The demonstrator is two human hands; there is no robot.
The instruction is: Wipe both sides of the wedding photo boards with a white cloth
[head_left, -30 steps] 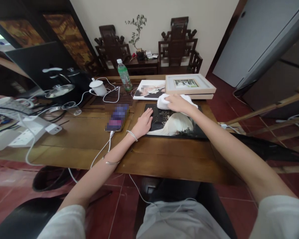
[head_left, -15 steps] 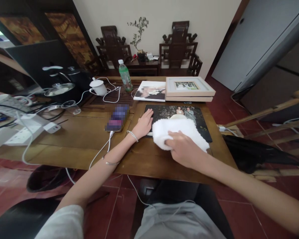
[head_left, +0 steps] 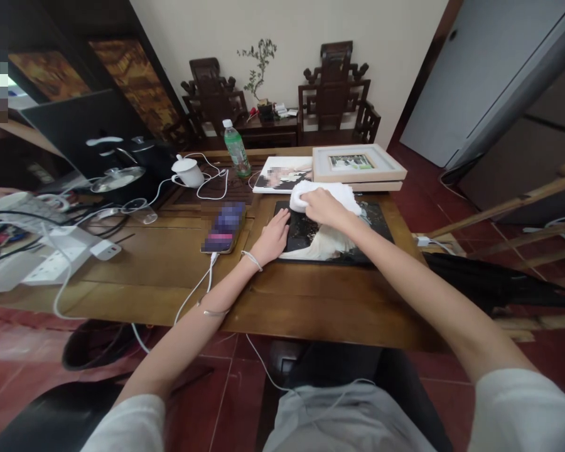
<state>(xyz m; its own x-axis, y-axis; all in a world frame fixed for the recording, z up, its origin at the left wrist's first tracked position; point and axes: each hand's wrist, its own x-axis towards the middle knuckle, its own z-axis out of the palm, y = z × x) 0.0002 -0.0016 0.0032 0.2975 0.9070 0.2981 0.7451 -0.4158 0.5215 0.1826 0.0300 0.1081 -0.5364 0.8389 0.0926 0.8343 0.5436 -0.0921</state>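
A dark photo panel (head_left: 311, 242) with a picture of people in wedding clothes lies flat on the wooden table (head_left: 282, 301). My left hand (head_left: 273, 237) rests on its left edge, fingers stretched out. Bunched in my right hand (head_left: 327, 208) is a white cloth (head_left: 341, 191), pressed on the panel's far part and covering the top of the picture. Left of my left hand lies a phone (head_left: 223, 227) with its screen lit and a white cable plugged in.
Behind the panel are a white-edged photo print (head_left: 282, 174) and stacked picture frames (head_left: 390, 169). Farther left stand a green-labelled bottle (head_left: 236, 149), a white lidded cup (head_left: 187, 171), a clear plastic cup (head_left: 144, 212) and a white power strip (head_left: 59, 257) among cables.
My right hand has pushed the white cloth away from me, from the panel's near part to its far edge, uncovering the light dress. My left hand stays in place.
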